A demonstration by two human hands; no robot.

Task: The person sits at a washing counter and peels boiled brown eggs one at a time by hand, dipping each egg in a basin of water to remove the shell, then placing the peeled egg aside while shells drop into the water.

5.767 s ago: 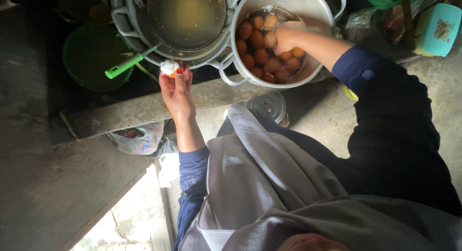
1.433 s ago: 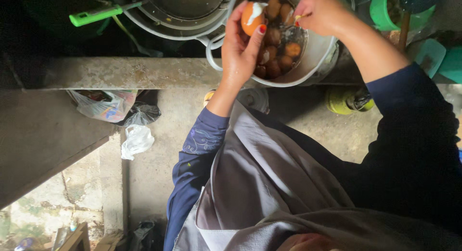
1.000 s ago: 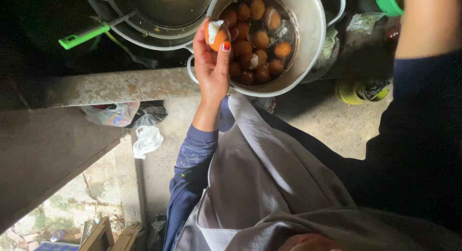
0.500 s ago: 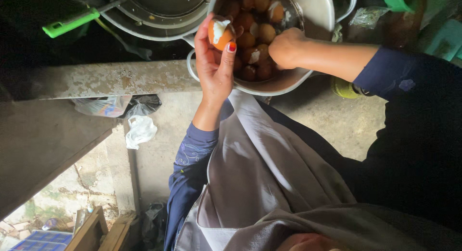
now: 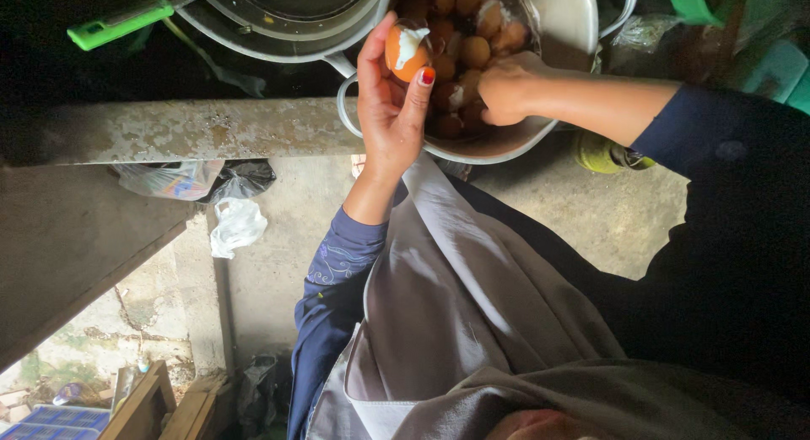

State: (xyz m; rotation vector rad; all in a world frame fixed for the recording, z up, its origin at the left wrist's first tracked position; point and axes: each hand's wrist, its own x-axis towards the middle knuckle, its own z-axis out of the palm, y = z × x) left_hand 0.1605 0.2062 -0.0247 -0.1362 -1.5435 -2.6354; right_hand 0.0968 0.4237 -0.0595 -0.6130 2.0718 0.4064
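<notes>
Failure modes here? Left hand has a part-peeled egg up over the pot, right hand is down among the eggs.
1. The egg sits only in the fingertips of the left hand, with white showing where shell is off; it may slip and drop into the pot.
2. The right hand is inside the pot, among the other eggs; pressing down might crack some.

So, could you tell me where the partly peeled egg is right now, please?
The partly peeled egg sits near the top centre of the head view, held in the left hand at the near rim of the egg pot.
</notes>
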